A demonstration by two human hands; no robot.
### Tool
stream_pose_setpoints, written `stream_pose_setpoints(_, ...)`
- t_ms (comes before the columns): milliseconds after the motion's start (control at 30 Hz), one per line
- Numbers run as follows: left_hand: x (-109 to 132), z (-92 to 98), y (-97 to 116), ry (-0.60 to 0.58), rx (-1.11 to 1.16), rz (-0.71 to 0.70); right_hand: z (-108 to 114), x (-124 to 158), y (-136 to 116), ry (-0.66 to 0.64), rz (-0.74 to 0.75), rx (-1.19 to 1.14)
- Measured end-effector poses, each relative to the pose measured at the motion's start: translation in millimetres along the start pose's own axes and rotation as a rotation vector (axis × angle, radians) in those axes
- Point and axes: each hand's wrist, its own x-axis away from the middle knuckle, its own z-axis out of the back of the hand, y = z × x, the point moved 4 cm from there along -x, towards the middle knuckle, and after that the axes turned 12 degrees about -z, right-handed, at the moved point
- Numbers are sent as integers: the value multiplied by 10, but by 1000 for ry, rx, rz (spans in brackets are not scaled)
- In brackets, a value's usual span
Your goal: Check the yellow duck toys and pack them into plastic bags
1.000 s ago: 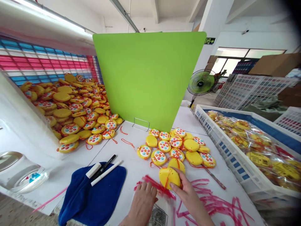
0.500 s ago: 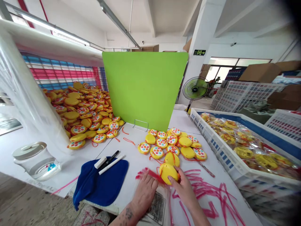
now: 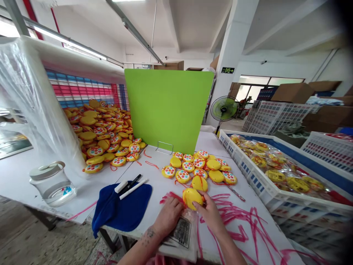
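My right hand (image 3: 208, 208) grips a round yellow toy (image 3: 192, 198) by its right edge, plain side up, with the thumb on top. My left hand (image 3: 171, 215) rests palm down, fingers curled together, at the upper end of a clear plastic bag (image 3: 182, 231) with a dark printed panel; its fingertips are partly hidden. Pink-red strips (image 3: 171, 195) show just beyond the left fingers. The held toy sits right beside the left hand, over the top of the bag. Behind it lies a group of similar toys (image 3: 188, 166), some showing coloured dots, with orange cords.
A large heap of toys (image 3: 110, 136) lies back left, beside a green board (image 3: 168, 106). Markers (image 3: 134, 189) rest on a blue cloth (image 3: 122, 209), near a clear jar (image 3: 52, 187). Pink strips (image 3: 234, 221) cover the right side. A white crate (image 3: 248, 176) holds bagged toys.
The camera view has tilted up and shifted slightly. My right hand has brought the toy a little closer to my left hand; the left hand stays on the bag.
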Motion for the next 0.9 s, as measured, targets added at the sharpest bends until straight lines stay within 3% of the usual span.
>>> stream_pose_setpoints(200,18,28,2,50,7,18,-204,-290,100,-82,9,133)
stream_pose_setpoints(400,71,106,-40,209,111,42,-576,-349,-64,-246,59,324)
stream_pose_setpoints(467,79,87,-82,204,165,64,-542,-315,-106,-186,54,390)
stream_pose_setpoints(633,75,50,-143,150,298,123,-165,-77,-33,25,-74,527)
stream_pose_setpoints(733,78,71,-138,159,326,140,-94,71,86,11,-148,556)
stream_pose_setpoints(900,92,97,-106,172,324,137,-226,84,167,-21,-168,506)
